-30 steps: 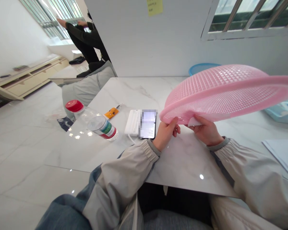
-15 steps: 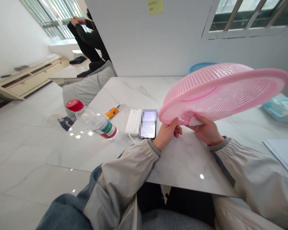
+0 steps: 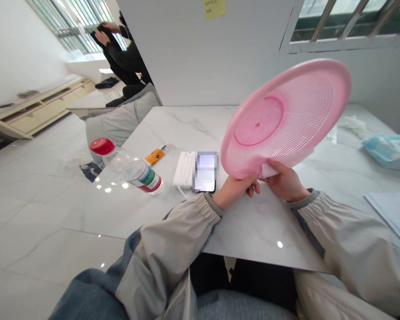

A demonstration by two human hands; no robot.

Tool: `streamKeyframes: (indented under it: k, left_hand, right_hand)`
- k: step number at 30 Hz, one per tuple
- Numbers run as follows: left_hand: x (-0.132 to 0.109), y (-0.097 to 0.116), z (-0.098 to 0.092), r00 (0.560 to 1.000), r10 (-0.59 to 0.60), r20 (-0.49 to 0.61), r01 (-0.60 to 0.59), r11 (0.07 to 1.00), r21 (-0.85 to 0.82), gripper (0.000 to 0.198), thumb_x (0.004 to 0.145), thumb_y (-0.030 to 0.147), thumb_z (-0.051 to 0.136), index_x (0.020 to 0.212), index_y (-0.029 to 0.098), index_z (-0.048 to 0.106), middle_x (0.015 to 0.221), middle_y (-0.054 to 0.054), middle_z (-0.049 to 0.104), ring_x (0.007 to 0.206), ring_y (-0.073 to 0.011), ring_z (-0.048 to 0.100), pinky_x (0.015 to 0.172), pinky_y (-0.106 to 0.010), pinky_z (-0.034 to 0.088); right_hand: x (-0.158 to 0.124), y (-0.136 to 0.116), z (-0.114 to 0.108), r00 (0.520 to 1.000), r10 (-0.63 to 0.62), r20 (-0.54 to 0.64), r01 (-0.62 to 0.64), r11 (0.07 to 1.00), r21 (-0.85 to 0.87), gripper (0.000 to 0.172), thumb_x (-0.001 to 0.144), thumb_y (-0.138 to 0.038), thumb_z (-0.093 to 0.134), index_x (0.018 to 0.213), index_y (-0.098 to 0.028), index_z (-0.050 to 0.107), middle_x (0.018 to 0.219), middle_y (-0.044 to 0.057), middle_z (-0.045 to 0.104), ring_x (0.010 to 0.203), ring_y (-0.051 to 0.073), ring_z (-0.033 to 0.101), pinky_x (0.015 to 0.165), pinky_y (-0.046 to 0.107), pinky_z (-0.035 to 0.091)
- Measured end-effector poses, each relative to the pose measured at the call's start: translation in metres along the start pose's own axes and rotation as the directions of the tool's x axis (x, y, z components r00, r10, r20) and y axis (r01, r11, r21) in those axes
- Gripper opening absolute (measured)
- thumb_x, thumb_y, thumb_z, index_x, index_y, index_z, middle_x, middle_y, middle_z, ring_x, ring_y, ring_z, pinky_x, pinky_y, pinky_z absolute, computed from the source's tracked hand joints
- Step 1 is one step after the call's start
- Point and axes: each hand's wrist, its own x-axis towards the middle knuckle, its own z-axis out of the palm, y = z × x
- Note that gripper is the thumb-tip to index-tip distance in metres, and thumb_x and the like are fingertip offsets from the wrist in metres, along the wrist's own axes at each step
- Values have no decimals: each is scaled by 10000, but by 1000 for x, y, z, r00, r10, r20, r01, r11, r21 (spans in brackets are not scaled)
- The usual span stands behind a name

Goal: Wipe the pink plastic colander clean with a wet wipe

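Note:
A round pink mesh plastic basket [image 3: 296, 106] is held up tilted above the table, its hollow inside facing me. My left hand [image 3: 236, 191] is closed at the lower left of its rim, thumb along the edge. At the bottom of the rim, my right hand [image 3: 286, 183] pinches a thin white sheet, like a wipe [image 3: 268, 170], against the basket. Part of the sheet shows pale along the rim to the right. Fingers behind the rim are partly hidden.
On the marble table [image 3: 253, 231] are a phone [image 3: 206, 172], a white device with a cable [image 3: 184, 170], a red-capped bottle [image 3: 133, 171], an orange item [image 3: 155, 156], a blue wipes pack [image 3: 391, 151] and paper [image 3: 391, 213]. Another person [image 3: 125, 55] handles dark cloth beyond the partition.
The basket has tipped up and turned, so its inside and base ring now face me. Its far rim rose and moved left. The left hand shifted slightly right, nearer the right hand.

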Motion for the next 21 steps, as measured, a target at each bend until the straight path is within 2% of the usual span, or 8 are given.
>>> streamKeyframes:
  k: [4, 7, 9, 13, 16, 21]
  left_hand:
    - [2, -2, -2, 999, 30, -25, -30, 999, 22, 544, 970, 636, 685, 712, 157, 689, 721, -48, 692, 586, -99, 563, 628, -272, 469]
    - [5, -4, -4, 991, 48, -125, -43, 998, 44, 568, 977, 646, 674, 688, 158, 688, 669, -41, 664, 572, -104, 557, 622, -280, 458]
    - [6, -4, -5, 978, 55, -203, -45, 997, 56, 576, 987, 642, 668, 670, 161, 671, 646, -35, 651, 559, -98, 543, 618, -280, 443]
    - [6, -2, -4, 952, 87, -293, -87, 996, 15, 507, 975, 617, 698, 729, 179, 628, 659, -12, 656, 541, -93, 530, 586, -273, 420]
    - [6, -2, -4, 958, 86, -273, -88, 996, 4, 487, 964, 610, 698, 742, 184, 618, 649, -7, 651, 533, -96, 527, 571, -271, 413]
    - [7, -4, -5, 972, 86, -219, -78, 996, 44, 549, 960, 642, 666, 672, 176, 630, 631, -25, 639, 537, -97, 516, 583, -277, 420]
  right_hand:
    - [1, 1, 1, 986, -98, -136, 101, 995, 17, 259, 809, -413, 914, 985, -249, 819, 1064, 37, 826, 1010, 283, 769, 835, 440, 705]
    - [5, 2, -1, 935, -201, -294, 215, 976, 18, 255, 775, -362, 926, 967, -272, 784, 981, 6, 785, 957, 254, 747, 705, 380, 664]
    - [7, 2, -2, 905, -236, -354, 250, 968, -7, 255, 773, -356, 920, 942, -276, 747, 925, 1, 751, 912, 245, 733, 648, 363, 628]
    - [9, 2, -2, 877, -273, -396, 286, 958, -26, 289, 763, -360, 911, 982, -273, 743, 1014, 18, 762, 968, 259, 748, 662, 366, 648]
    - [10, 2, -2, 872, -267, -410, 290, 957, -6, 311, 735, -356, 928, 970, -267, 745, 1019, 22, 762, 956, 250, 751, 631, 342, 651]
    - [14, 4, -7, 891, -248, -381, 268, 964, 0, 379, 713, -433, 967, 911, -241, 707, 921, -1, 716, 815, 194, 711, 568, 311, 622]
